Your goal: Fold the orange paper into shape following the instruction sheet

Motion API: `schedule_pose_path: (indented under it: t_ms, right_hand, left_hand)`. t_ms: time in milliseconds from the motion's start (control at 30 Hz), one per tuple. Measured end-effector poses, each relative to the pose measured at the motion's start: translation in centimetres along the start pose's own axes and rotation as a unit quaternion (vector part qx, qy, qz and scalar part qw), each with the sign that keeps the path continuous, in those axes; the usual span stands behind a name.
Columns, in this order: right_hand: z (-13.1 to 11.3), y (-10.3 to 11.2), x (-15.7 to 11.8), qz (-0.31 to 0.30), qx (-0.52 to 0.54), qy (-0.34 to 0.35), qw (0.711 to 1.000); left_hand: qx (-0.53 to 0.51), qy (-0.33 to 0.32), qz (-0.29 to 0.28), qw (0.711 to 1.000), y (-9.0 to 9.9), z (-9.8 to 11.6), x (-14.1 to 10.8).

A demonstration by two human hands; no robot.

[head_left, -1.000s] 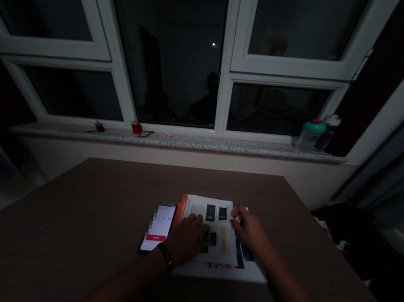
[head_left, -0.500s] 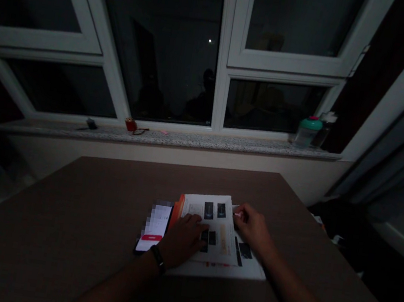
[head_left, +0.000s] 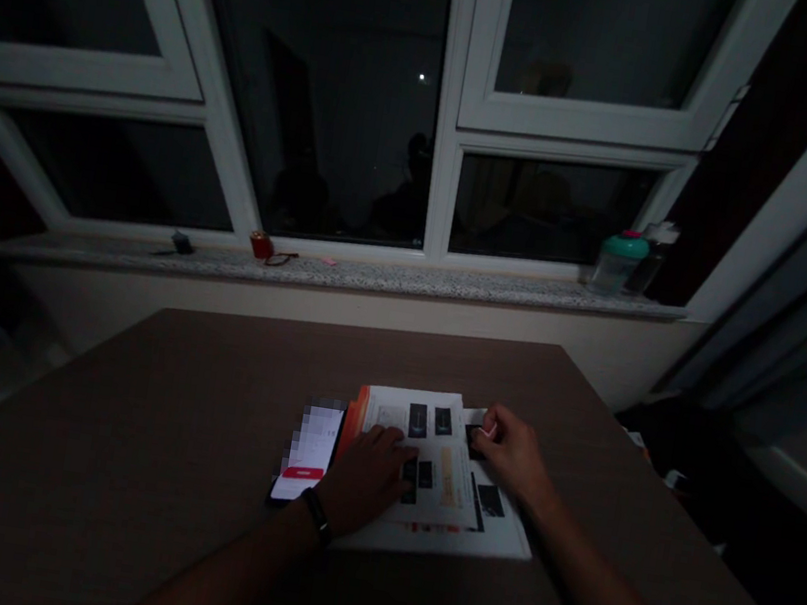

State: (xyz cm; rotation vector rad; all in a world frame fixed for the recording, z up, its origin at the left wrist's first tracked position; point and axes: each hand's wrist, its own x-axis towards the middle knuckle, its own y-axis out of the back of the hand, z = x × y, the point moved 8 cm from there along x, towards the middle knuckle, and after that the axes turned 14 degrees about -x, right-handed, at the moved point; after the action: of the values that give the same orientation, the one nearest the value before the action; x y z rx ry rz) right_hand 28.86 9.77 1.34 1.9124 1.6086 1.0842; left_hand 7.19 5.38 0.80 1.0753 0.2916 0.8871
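Observation:
A printed booklet (head_left: pixel 393 397) with dark pictures and an orange edge lies on the table, its upper page over a wider white page (head_left: pixel 500 540). My left hand (head_left: pixel 370 470), a dark band on its wrist, rests on the upper page with its fingers stretched out. Over the right side of the lower page, my right hand (head_left: pixel 512 450) pinches a small pale pinkish object (head_left: pixel 486 431), mostly hidden by the fingers. A lit phone (head_left: pixel 302 474) with a red button on its screen lies left of the booklet.
The brown table (head_left: pixel 149 426) reaches towards a granite window sill (head_left: pixel 392 281). On the sill stand a teal-lidded bottle (head_left: pixel 620 259), a clear bottle (head_left: pixel 654 259), a small red item (head_left: pixel 260 245) and a dark item (head_left: pixel 183 242). The room is dim.
My right hand has shifted slightly right, away from the upper page's edge, its fingers still pinched. My left hand stays on the page. The view has tilted very slightly.

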Motion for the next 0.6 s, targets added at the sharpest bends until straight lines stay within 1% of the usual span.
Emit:
schedule_pose_path:
  t_ms: [200,333,433,600]
  right_hand:
    - [-0.2,-0.9,0.0,-0.032,-0.001,0.019,0.999]
    - [-0.1,-0.9,-0.1,-0.026,-0.029,0.005,0.999]
    - [0.3,-1.0,0.0,-0.027,-0.027,-0.014,0.999]
    - [0.5,-1.2,0.1,-0.023,-0.017,-0.003,1.000]
  left_hand:
    - [0.007,0.004,-0.008,1.000,-0.1,-0.1,0.1]
    - [0.004,0.000,0.002,1.000,-0.1,-0.1,0.1]
    - [0.006,0.003,0.000,1.000,-0.1,0.0,0.1]
    - [0.007,0.008,-0.004,1.000,0.0,0.2,0.1]
